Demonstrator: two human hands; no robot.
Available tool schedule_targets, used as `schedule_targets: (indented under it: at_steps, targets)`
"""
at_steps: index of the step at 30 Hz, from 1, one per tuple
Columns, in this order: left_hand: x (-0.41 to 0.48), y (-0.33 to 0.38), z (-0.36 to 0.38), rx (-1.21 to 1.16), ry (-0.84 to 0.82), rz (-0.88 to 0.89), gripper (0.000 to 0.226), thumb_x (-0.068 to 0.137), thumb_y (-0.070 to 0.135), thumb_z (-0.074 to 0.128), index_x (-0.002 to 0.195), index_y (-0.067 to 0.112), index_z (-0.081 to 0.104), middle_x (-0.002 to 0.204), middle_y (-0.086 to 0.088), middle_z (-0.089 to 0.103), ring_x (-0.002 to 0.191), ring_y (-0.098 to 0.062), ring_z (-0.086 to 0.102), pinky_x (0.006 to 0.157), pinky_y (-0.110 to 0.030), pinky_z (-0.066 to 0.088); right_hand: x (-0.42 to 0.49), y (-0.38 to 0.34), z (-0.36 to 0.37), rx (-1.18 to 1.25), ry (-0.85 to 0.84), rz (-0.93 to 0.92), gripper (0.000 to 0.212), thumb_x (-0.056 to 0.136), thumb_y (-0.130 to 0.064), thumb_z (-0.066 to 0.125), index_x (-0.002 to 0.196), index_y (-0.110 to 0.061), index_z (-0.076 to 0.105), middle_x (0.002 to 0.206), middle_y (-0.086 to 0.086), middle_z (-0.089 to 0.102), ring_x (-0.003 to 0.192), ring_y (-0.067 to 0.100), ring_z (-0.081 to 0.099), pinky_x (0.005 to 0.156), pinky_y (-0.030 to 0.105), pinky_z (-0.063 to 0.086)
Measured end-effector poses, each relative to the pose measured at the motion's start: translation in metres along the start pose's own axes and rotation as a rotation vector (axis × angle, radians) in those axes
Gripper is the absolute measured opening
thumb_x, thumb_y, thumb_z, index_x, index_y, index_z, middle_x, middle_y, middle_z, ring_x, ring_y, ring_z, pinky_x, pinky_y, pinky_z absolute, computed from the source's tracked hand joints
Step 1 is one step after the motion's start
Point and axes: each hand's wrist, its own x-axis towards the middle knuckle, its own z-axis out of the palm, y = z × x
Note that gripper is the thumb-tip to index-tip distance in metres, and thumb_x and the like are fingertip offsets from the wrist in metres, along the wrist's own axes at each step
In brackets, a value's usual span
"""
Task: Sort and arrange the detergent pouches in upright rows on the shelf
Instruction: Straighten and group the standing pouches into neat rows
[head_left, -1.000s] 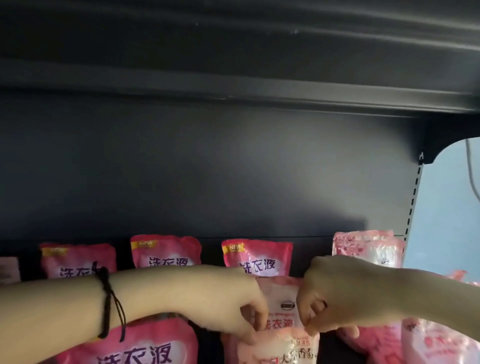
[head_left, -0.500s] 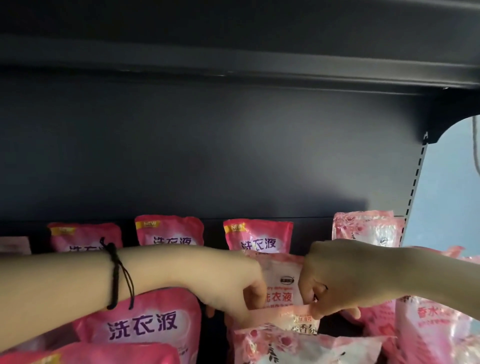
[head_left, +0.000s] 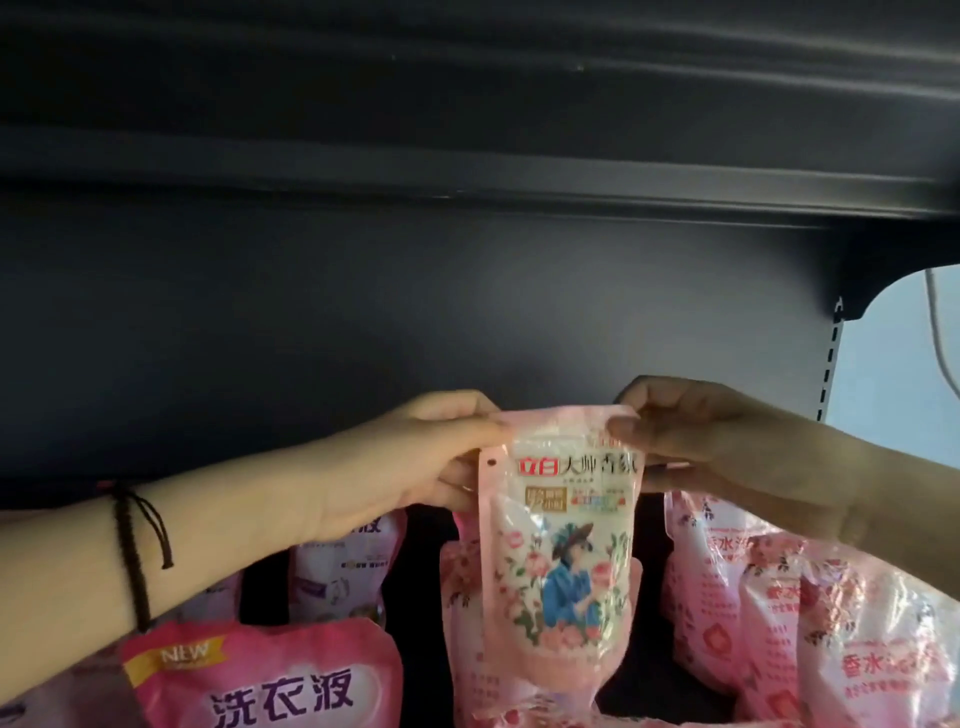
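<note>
I hold the floral detergent pouch (head_left: 561, 545) upright between my hands, each pinching a corner of its flat top seal: left hand (head_left: 415, 467), right hand (head_left: 727, 457). It looks soft, liquid-heavy and slick, so I judge that stiff seal the safest hold. More pink pouches (head_left: 270, 680) stand below both hands.

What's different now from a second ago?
The left hand and right hand lifted the pale floral pouch up out of the rows. They now pinch its top corners, front facing the camera. The deep pink pouches at left and floral pouches at right stayed put.
</note>
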Motion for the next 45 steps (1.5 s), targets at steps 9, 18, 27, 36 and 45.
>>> schedule_targets:
  at_steps: [9,18,27,36,45]
  targets:
    - [-0.013,0.004,-0.002,-0.319,0.200,0.051,0.043,0.073,0.020,0.067,0.115,0.010,0.064,0.106,-0.011,0.074,0.097,-0.026,0.071,0.084,-0.039,0.057,0.020,-0.046,0.039,0.489,0.145,-0.271,0.010,0.093,-0.014,0.047,0.084,-0.012,0.052,0.080,0.009,0.068,0.072,0.019,0.068,0.062,0.031,0.060]
    - [-0.121,0.034,-0.084,-0.247,0.363,0.302,0.031,0.093,0.015,0.058,0.124,0.012,0.061,0.113,-0.011,0.071,0.095,-0.023,0.070,0.079,-0.042,0.059,0.014,-0.097,0.164,0.290,0.096,-0.333,0.037,0.093,-0.026,0.054,0.122,-0.004,0.058,0.111,0.010,0.071,0.104,0.024,0.068,0.081,0.033,0.058]
    - [-0.278,0.013,-0.187,-0.084,0.427,0.360,0.019,0.092,0.027,0.061,0.108,0.019,0.068,0.097,0.001,0.076,0.084,-0.013,0.073,0.064,-0.029,0.058,0.012,-0.150,0.351,0.506,0.182,-0.337,0.018,0.095,-0.016,0.056,0.108,-0.008,0.066,0.098,0.009,0.075,0.085,0.019,0.073,0.063,0.030,0.059]
    - [-0.405,-0.011,-0.253,-0.050,0.669,0.370,0.033,0.100,0.040,0.045,0.107,0.019,0.069,0.099,-0.002,0.075,0.089,-0.016,0.072,0.070,-0.032,0.056,0.026,-0.180,0.492,0.688,0.056,-0.376,0.022,0.097,-0.016,0.053,0.111,-0.004,0.064,0.097,0.012,0.075,0.085,0.025,0.073,0.062,0.035,0.059]
    - [-0.473,-0.062,-0.292,-0.108,0.858,0.450,0.024,0.102,0.039,0.040,0.119,0.039,0.058,0.110,0.012,0.071,0.096,-0.008,0.070,0.069,-0.026,0.057,0.040,-0.172,0.609,0.630,0.111,-0.391,0.020,0.098,-0.023,0.052,0.107,-0.009,0.063,0.099,0.009,0.074,0.090,0.025,0.072,0.077,0.046,0.059]
